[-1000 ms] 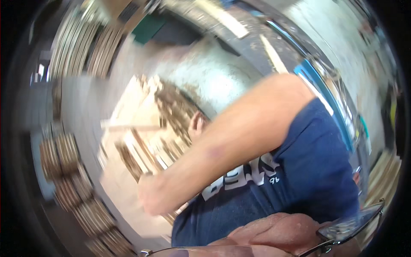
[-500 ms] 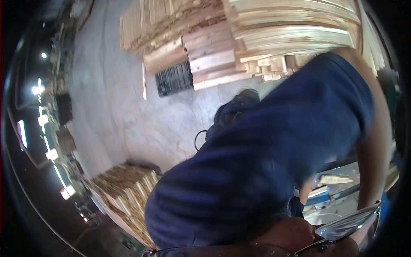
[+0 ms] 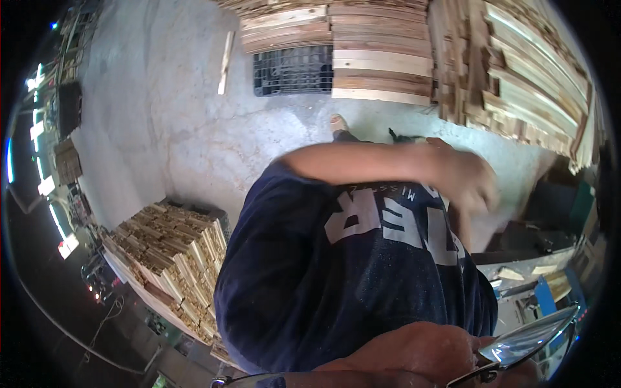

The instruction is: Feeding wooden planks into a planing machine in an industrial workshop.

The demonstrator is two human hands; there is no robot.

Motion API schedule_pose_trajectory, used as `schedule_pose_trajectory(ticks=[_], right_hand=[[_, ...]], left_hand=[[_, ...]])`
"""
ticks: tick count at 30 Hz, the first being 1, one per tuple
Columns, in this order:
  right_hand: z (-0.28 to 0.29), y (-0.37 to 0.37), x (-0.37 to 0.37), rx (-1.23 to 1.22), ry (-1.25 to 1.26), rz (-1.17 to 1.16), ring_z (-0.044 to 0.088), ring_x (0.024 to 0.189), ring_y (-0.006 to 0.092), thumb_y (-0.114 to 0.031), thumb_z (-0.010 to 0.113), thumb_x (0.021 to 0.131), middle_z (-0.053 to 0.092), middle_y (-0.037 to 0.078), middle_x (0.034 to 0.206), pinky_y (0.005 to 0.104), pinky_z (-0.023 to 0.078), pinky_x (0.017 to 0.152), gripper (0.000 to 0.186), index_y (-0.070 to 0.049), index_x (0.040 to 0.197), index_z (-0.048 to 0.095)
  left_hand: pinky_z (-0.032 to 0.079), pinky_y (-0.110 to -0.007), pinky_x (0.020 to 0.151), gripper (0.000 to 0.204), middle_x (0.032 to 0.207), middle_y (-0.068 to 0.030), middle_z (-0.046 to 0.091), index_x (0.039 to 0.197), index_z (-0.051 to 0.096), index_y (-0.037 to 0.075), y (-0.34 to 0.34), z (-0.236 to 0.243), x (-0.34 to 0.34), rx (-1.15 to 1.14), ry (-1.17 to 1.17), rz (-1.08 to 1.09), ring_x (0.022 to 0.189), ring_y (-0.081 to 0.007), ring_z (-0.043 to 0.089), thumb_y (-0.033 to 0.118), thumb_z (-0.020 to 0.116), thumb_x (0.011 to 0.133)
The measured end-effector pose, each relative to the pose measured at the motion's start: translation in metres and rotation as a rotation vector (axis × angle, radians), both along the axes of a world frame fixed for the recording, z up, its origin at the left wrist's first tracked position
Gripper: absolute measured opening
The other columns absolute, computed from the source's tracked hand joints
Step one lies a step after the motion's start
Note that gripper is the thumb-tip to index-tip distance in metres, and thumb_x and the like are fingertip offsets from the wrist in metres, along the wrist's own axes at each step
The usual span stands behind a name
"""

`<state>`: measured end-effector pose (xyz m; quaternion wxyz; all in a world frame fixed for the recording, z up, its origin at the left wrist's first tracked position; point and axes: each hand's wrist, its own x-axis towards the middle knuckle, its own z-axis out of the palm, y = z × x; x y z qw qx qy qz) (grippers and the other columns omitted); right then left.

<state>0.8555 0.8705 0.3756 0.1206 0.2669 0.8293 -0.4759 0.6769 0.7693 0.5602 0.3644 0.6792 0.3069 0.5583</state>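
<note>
I look down my own front, where a navy T-shirt (image 3: 362, 278) with pale lettering fills the middle. My left arm comes out of the sleeve at the left and lies across my chest. My left hand (image 3: 471, 182) is at the right end of it, blurred by motion, with loosely curled fingers. Whether it holds anything is unclear. It is nearest to the stacked timber on the right. My right hand is out of sight. One foot (image 3: 337, 123) shows on the floor above the arm.
Long planks (image 3: 381, 61) lie stacked over a black pallet (image 3: 292, 70) at the top. A tall pile of slats (image 3: 530, 84) stands at the upper right. A block of short wood pieces (image 3: 171, 258) sits at the lower left. The concrete floor (image 3: 174, 129) lies between them.
The view has swung sharply. The arm that hung toward the lower left now lies across my chest, and the plank stacks now sit along the top and right.
</note>
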Motion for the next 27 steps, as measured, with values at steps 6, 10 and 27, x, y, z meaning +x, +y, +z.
schedule_pose_trajectory(ticks=[6, 10, 27], right_hand=[[-0.022, -0.077, -0.105, -0.234, -0.149, 0.027, 0.072, 0.090, 0.0253, -0.006, 0.066, 0.088, 0.072, 0.017, 0.105, 0.0340, 0.057, 0.078, 0.039, -0.004, 0.127, 0.062], [-0.074, -0.075, -0.143, -0.151, -0.199, 0.103, 0.073, 0.091, 0.0296, -0.012, 0.064, 0.088, 0.073, 0.019, 0.104, 0.0383, 0.057, 0.080, 0.038, -0.004, 0.124, 0.064], [-0.207, -0.246, -0.312, -0.425, -0.406, -0.253, 0.064, 0.066, 0.0159, -0.016, 0.070, 0.085, 0.068, 0.005, 0.088, 0.0331, 0.051, 0.053, 0.047, -0.010, 0.131, 0.060]], left_hand=[[0.048, -0.043, 0.102, 0.058, 0.122, -0.0245, 0.066, 0.122, 0.065, -0.001, -0.283, -0.205, -0.175, -1.243, 0.365, 0.769, 0.117, -0.0383, 0.061, 0.047, 0.067, 0.089], [0.049, -0.046, 0.101, 0.067, 0.119, -0.0270, 0.067, 0.122, 0.066, -0.001, -0.461, -0.291, -0.180, -1.690, 0.293, 1.127, 0.115, -0.0430, 0.062, 0.054, 0.071, 0.084], [0.054, -0.038, 0.086, 0.061, 0.114, -0.0183, 0.072, 0.124, 0.067, -0.001, -0.682, -0.393, -0.173, -1.738, -0.316, 1.129, 0.101, -0.0267, 0.068, 0.050, 0.066, 0.091]])
